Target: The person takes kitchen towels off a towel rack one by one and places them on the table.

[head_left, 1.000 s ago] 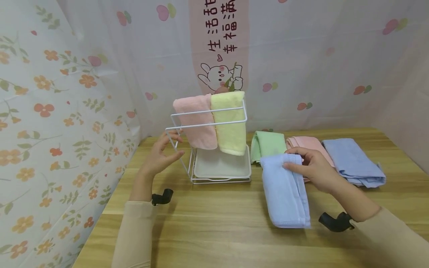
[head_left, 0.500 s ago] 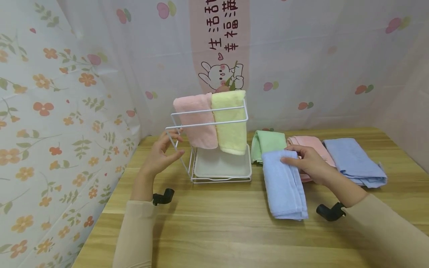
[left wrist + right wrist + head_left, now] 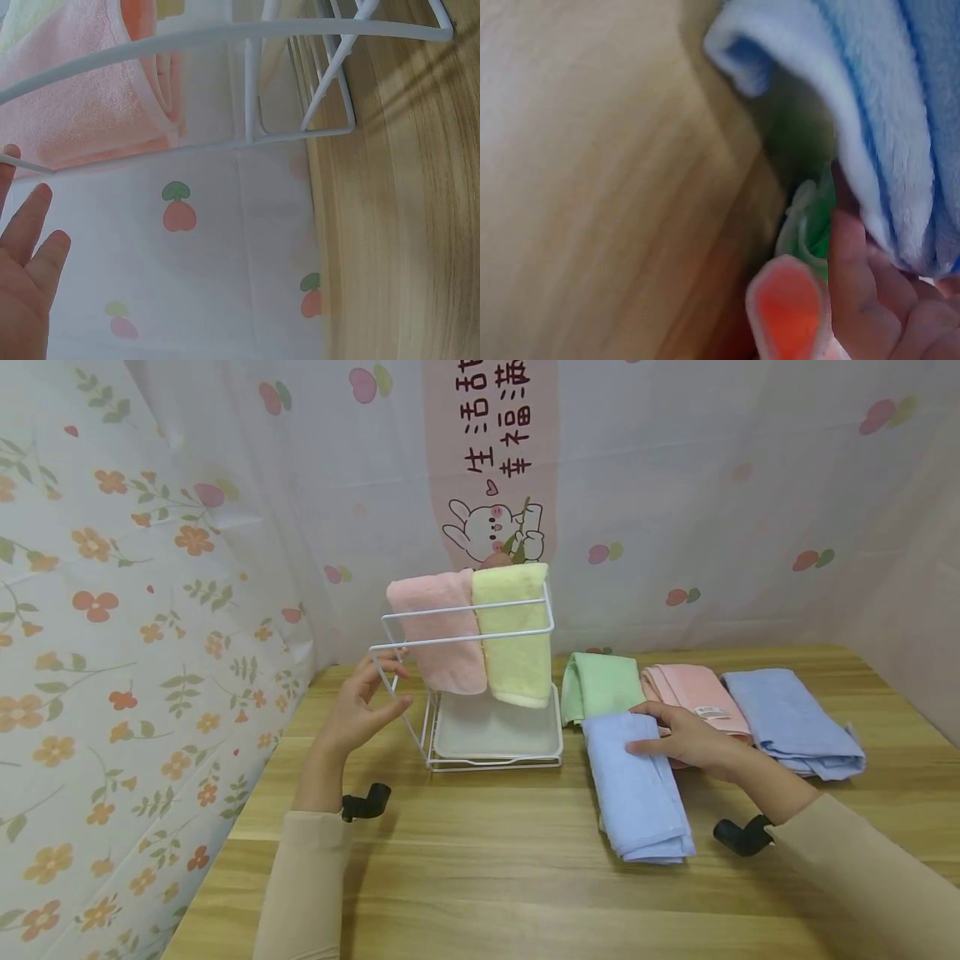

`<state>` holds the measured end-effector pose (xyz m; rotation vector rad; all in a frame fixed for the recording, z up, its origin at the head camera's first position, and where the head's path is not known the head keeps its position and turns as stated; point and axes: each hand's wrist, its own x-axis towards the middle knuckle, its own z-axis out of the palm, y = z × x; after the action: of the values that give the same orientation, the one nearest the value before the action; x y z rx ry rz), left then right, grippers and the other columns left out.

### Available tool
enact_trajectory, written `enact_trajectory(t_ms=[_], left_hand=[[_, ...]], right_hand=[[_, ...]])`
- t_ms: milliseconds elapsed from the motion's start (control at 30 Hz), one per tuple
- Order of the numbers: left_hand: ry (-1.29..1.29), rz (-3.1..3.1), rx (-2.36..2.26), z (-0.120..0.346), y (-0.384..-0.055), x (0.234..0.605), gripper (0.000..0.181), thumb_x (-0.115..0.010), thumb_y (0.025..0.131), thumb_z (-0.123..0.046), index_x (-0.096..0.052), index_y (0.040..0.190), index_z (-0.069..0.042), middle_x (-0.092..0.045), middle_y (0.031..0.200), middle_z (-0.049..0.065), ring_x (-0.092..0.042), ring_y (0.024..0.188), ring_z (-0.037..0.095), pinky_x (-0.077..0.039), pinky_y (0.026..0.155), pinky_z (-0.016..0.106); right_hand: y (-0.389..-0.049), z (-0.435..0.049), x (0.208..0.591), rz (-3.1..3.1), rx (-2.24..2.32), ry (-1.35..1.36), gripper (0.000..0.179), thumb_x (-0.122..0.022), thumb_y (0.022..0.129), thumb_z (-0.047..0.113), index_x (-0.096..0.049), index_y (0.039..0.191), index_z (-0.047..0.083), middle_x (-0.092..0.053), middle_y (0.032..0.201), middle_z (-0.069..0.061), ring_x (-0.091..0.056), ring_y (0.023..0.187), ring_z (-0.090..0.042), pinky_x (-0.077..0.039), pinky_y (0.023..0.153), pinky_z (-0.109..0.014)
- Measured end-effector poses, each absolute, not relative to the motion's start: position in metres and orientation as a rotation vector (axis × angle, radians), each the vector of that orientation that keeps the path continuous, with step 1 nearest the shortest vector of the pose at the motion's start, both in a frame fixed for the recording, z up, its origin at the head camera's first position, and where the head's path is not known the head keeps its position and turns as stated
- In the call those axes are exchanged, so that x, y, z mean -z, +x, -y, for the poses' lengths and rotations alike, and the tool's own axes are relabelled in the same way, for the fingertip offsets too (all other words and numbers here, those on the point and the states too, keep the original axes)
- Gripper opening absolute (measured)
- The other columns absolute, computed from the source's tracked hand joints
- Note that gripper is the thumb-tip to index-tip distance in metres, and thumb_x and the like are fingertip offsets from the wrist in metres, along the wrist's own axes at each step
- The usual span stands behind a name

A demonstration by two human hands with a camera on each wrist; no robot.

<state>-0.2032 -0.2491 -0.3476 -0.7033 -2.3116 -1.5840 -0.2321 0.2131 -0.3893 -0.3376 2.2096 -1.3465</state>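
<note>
The person's right hand [image 3: 690, 739] grasps the held blue towel [image 3: 637, 793] near its upper end, thumb on the near face and fingers tucked behind, presumably so that the folds stay together while the rest hangs down in front; whether the lower edge meets the table [image 3: 487, 877] cannot be told. The left hand [image 3: 356, 706] is at the left side of the rack [image 3: 483, 637], its fingers loosely spread around the wire rather than clenched — most likely to steady so light a frame. The hanging pink towel [image 3: 438, 664] and the yellow towel [image 3: 517, 672] hang side by side from the rack's top, above its one white tray [image 3: 495, 735], probably to keep each reachable. Right of the rack, the green towel [image 3: 603, 685], the lying pink towel [image 3: 686, 685] and the lying blue towel [image 3: 787, 718] lie folded in a row, seemingly laid out within the right hand's reach. Counted, six towels can be made out — two pink, two blue, one green, one yellow: two hung, three lying, one in hand.
</note>
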Motion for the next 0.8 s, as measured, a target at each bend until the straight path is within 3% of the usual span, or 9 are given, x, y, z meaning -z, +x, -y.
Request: enact_trajectory(t_ms=[100,200,333,400,600,800], left_hand=[[-0.715,2.261,1.604,0.247,-0.204,0.349,0.028,-0.067,0.084,0.013,-0.057,0.11,0.009,-0.046,0.14,0.018,-0.04,0.141,0.026,-0.026,0.123,0.037],[-0.732,2.201,1.636,0.246,-0.205,0.35,0.03,-0.067,0.082,0.016,-0.055,0.109,0.015,-0.05,0.135,0.006,-0.044,0.137,0.017,-0.03,0.12,0.026],[-0.755,2.162,1.656,0.245,-0.206,0.351,0.031,-0.066,0.081,0.018,-0.055,0.109,0.018,-0.051,0.131,-0.005,-0.045,0.136,0.012,-0.032,0.118,0.023],[-0.759,2.16,1.656,0.245,-0.206,0.351,0.03,-0.066,0.081,0.018,-0.056,0.109,0.016,-0.051,0.132,-0.002,-0.045,0.137,0.014,-0.033,0.118,0.023],[-0.749,2.197,1.643,0.246,-0.205,0.35,0.031,-0.067,0.083,0.015,-0.058,0.113,0.011,-0.046,0.145,0.024,-0.041,0.141,0.019,-0.031,0.119,0.026],[-0.738,2.21,1.656,0.247,-0.202,0.35,0.031,-0.066,0.085,0.013,-0.059,0.115,0.006,-0.045,0.15,0.025,-0.038,0.145,0.023,-0.03,0.12,0.027]], right_hand=[[-0.231,-0.213,0.392,-2.235,1.295,-0.412,0.074,-0.073,0.091,0.026,-0.033,0.146,-0.003,-0.051,0.13,-0.024,-0.061,0.099,-0.022,-0.058,0.079,-0.032],[-0.23,-0.213,0.394,-2.313,1.232,-0.477,0.071,-0.073,0.091,0.028,-0.037,0.143,-0.004,-0.053,0.128,-0.022,-0.056,0.104,-0.023,-0.054,0.08,-0.029],[-0.23,-0.212,0.396,-2.454,1.118,-0.532,0.067,-0.073,0.09,0.032,-0.043,0.139,-0.002,-0.056,0.128,-0.021,-0.053,0.108,-0.027,-0.05,0.085,-0.032],[-0.229,-0.211,0.397,-2.542,1.04,-0.577,0.064,-0.074,0.089,0.035,-0.047,0.136,-0.001,-0.057,0.129,-0.021,-0.053,0.109,-0.029,-0.049,0.087,-0.036],[-0.225,-0.21,0.395,-2.76,0.84,-0.75,0.056,-0.076,0.087,0.037,-0.055,0.128,0.003,-0.062,0.126,-0.019,-0.056,0.101,-0.026,-0.048,0.082,-0.037],[-0.214,-0.211,0.388,-2.763,0.782,-0.808,0.064,-0.079,0.084,0.037,-0.054,0.131,0.003,-0.06,0.129,-0.018,-0.056,0.099,-0.024,-0.048,0.082,-0.037]])
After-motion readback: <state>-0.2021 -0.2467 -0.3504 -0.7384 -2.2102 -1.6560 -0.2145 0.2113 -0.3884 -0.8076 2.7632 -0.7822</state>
